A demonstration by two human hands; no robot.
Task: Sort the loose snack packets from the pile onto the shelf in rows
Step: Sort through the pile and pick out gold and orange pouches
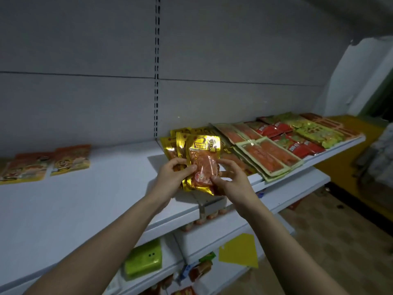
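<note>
Head view: both my hands pinch 1 gold packet (203, 165) upright over the shelf (106, 188), left hand (172, 175) and right hand (231, 179) equally near, fingers clamped on its lower edges.

Dim light; grey back panel (85, 60) with slotted upright (157, 67); yellow cabinet (348, 167) right; tan floor (340, 241).

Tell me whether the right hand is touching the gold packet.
Touching. The head view shows the right hand pinching the gold packet's lower right edge.
</note>
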